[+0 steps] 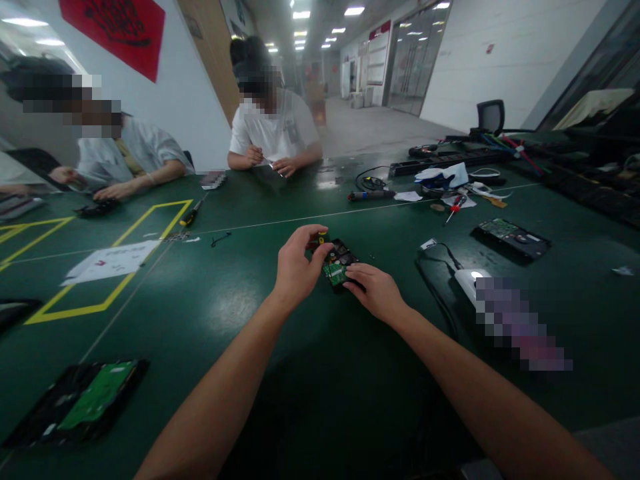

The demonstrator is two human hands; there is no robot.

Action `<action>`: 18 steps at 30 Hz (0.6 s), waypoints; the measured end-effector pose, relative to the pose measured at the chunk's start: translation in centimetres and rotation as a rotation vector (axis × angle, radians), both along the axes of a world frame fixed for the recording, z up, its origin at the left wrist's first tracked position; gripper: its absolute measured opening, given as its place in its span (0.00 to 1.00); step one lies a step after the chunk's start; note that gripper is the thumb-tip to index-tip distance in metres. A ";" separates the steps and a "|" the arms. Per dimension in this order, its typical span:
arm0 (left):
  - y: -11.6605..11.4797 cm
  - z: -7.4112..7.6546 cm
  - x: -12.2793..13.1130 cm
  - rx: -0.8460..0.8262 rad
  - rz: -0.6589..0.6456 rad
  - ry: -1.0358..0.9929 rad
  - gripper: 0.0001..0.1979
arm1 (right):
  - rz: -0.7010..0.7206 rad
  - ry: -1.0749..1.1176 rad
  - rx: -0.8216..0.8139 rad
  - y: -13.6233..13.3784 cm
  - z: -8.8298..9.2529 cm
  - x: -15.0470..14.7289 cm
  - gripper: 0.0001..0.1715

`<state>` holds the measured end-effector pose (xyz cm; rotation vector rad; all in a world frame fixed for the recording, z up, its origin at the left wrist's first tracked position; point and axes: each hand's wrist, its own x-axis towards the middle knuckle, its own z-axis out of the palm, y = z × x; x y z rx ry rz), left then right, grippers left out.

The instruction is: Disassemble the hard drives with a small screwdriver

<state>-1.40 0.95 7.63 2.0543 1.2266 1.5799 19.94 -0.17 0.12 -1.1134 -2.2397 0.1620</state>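
Note:
A small black drive with a green circuit board [336,272] lies on the green table in front of me. My left hand [304,257] is closed around a yellow and black screwdriver [323,237], which stands over the drive's upper left part. The screwdriver's tip is too small to make out. On the right side, my right hand [373,287] holds the drive's edge near the board, with its fingers pressed together.
Other drives lie at the lower left [97,397] and right [515,238]. A phone [470,283] and cable are right of my hand. Across the table [240,260], two people work. Screwdrivers [190,215], a paper sheet [110,261] and tools lie around.

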 end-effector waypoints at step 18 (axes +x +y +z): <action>-0.3 0.9 -0.2 -0.009 -0.015 0.079 0.16 | -0.004 -0.018 0.008 0.0 0.0 -0.1 0.14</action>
